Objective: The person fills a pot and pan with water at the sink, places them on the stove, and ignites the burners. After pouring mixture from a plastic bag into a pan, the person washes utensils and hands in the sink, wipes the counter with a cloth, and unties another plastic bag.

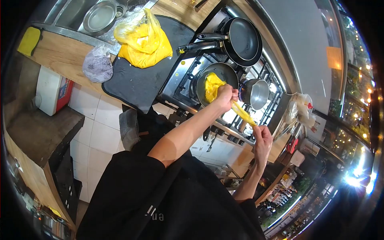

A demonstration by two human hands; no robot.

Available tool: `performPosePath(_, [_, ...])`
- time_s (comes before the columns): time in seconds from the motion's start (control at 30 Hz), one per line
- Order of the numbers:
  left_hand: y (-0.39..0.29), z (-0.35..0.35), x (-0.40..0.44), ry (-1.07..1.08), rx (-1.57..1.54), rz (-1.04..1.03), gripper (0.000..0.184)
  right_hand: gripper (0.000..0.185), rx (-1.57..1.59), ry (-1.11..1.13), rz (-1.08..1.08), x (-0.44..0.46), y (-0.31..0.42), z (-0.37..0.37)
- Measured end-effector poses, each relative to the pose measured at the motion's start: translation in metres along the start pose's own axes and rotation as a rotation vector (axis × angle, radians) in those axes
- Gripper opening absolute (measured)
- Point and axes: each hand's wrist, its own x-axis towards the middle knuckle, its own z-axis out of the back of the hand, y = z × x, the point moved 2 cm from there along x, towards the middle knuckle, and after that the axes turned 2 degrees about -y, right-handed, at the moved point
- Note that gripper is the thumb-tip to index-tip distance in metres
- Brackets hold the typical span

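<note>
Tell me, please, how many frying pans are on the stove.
3: a smaller pan stacked inside a larger pan near the top of the view, and a third pan under the yellow bag in the left hand. More may hide beneath the larger pan.

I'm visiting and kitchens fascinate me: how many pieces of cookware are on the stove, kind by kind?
Frying pans: 3 (one pan below the yellow bag in the hands, plus an upper pan stacked in a lower pan)
Pots: 1 (the small metal pot)
Total: 4
</note>
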Motion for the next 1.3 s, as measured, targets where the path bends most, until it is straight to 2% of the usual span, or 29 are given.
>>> performPosePath(0.07, [-0.002,-0.021,-0.017,-0.051,0.232,-0.032,0.015,0.019,0.014,-0.011,0.005,0.005,0.002,0.0])
performPosePath(0.1, [-0.002,-0.028,-0.025,-0.082,0.276,-0.027,0.018,0.018,-0.005,-0.025,0.116,0.009,0.006,-0.003])
performPosePath(0.13, [0.002,-0.028,-0.02,-0.051,0.432,0.026,0.022,0.017,-0.016,-0.036,0.229,0.015,0.011,-0.008])
performPosePath(0.2, [0.005,-0.025,-0.027,0.104,0.728,0.012,0.032,0.015,-0.166,-0.064,0.19,0.026,0.031,-0.019])
performPosePath(0.27, [-0.005,-0.039,-0.051,0.092,0.931,0.055,0.041,0.012,-0.328,-0.106,0.49,0.046,0.041,-0.039])
performPosePath(0.33, [-0.019,-0.055,-0.066,0.216,1.004,0.098,0.044,0.011,-0.604,-0.116,0.697,0.062,0.041,-0.06])
performPosePath(0.4, [-0.038,-0.064,-0.075,0.201,1.25,0.032,0.042,0.009,-0.551,-0.108,0.668,0.06,0.06,-0.074])
performPosePath(0.47, [-0.073,-0.076,-0.082,0.396,1.825,-0.298,0.037,0.01,-0.322,-0.055,0.616,0.052,0.084,-0.082])
performPosePath(0.5, [-0.092,-0.081,-0.085,0.433,1.984,-0.598,0.034,0.012,-0.238,-0.084,0.536,0.048,0.091,-0.087])
performPosePath(0.53, [-0.113,-0.084,-0.091,0.476,2.124,-0.908,0.032,0.015,-0.059,-0.087,0.355,0.044,0.096,-0.096])
performPosePath(0.57, [-0.144,-0.102,-0.124,0.476,2.156,-0.88,0.028,0.014,0.018,-0.097,0.317,0.038,0.109,-0.106])
performPosePath(0.6, [-0.178,-0.115,-0.15,0.587,2.143,-1.097,0.023,0.014,0.092,-0.112,0.275,0.031,0.122,-0.116])
performPosePath(0.63, [-0.214,-0.124,-0.172,0.523,1.994,-1.1,0.014,0.013,0.104,-0.096,0.318,0.027,0.131,-0.13])
performPosePath(0.67, [-0.25,-0.141,-0.204,0.354,2.065,-0.773,0.014,0.013,0.113,-0.087,0.357,0.026,0.14,-0.144])
performPosePath(0.73, [-0.336,-0.139,-0.236,0.362,2.205,-1.03,0.015,0.01,0.141,-0.087,0.405,0.028,0.156,-0.181])
performPosePath(0.8, [-0.409,-0.153,-0.28,0.131,2.336,-1.057,0.023,0.009,0.178,-0.049,0.285,0.032,0.173,-0.223])
performPosePath(0.87, [-0.492,-0.141,-0.279,-0.211,2.665,-0.761,0.031,0.009,0.242,-0.066,0.258,0.037,0.19,-0.263])
performPosePath(0.93, [-0.571,-0.109,-0.253,-0.546,2.609,-0.572,0.038,0.012,0.133,-0.083,0.271,0.046,0.203,-0.297])
performPosePath(0.97, [-0.595,-0.097,-0.242,-0.509,2.627,-0.551,0.038,0.017,0.081,-0.124,0.176,0.052,0.205,-0.316])
performPosePath(1.03, [-0.621,-0.082,-0.229,-0.722,2.668,-0.311,0.04,0.027,-0.111,-0.229,-0.003,0.056,0.221,-0.341])
performPosePath(1.07, [-0.624,-0.084,-0.226,-0.686,2.69,-0.291,0.04,0.032,-0.247,-0.297,-0.089,0.056,0.23,-0.348])
performPosePath(1.13, [-0.607,-0.11,-0.236,-0.789,3.072,-0.113,0.041,0.033,-0.349,-0.411,-0.093,0.06,0.216,-0.362])
performPosePath(1.17, [-0.594,-0.121,-0.235,-0.732,3.076,-0.239,0.044,0.031,-0.334,-0.361,-0.124,0.061,0.208,-0.363])
performPosePath(1.23, [-0.544,-0.141,-0.233,-0.423,2.858,-0.381,0.047,0.025,-0.304,-0.337,-0.117,0.06,0.192,-0.361])
performPosePath(1.27, [-0.52,-0.132,-0.223,-0.21,2.602,-0.453,0.053,0.025,-0.311,-0.348,-0.131,0.06,0.192,-0.358])
performPosePath(1.3, [-0.499,-0.113,-0.21,-0.023,2.336,-0.503,0.061,0.024,-0.143,-0.362,-0.194,0.058,0.191,-0.355])
